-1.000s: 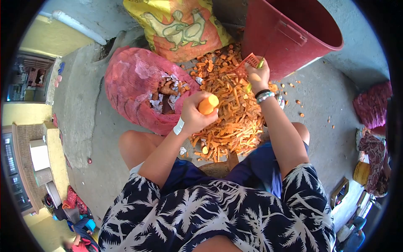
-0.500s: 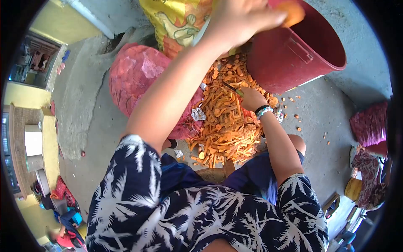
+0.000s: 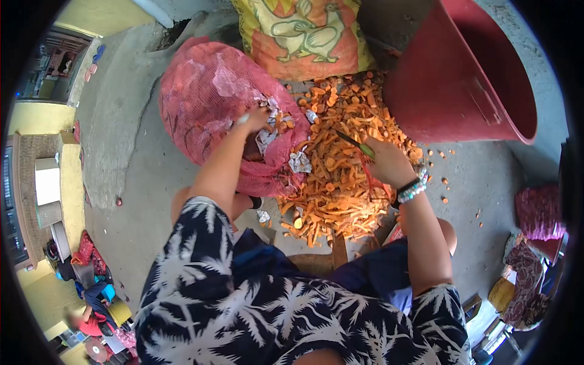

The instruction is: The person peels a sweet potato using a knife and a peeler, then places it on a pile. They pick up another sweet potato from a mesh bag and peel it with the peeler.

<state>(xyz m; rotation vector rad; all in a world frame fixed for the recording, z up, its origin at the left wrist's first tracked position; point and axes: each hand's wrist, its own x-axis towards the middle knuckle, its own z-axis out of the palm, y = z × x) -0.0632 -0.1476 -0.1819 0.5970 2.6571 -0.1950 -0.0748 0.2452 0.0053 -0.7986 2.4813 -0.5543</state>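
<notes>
My left hand [image 3: 257,120] reaches into the mouth of a pink mesh sack [image 3: 201,100], among crumpled paper scraps. Its fingers are partly hidden there, so whether they grip anything cannot be told. My right hand [image 3: 389,163] is closed around the green handle of a knife [image 3: 348,138], the dark blade pointing up and left. Below the blade spreads a heap of orange carrot peelings and cut ends [image 3: 340,201]. A strip of red netting [image 3: 372,182] hangs near my right hand.
A big red bucket [image 3: 444,91] leans at the right of the heap. Behind it stands a yellow and orange sack [image 3: 304,36] printed with birds. Purple sacks [image 3: 540,213] lie far right. A person [image 3: 91,322] is at lower left. A wooden board edge [image 3: 339,250] shows between my knees.
My left hand has moved from the bucket's rim, where it had a blurred orange carrot, down and left into the pink sack. The carrot is out of that hand. My right hand still grips the knife.
</notes>
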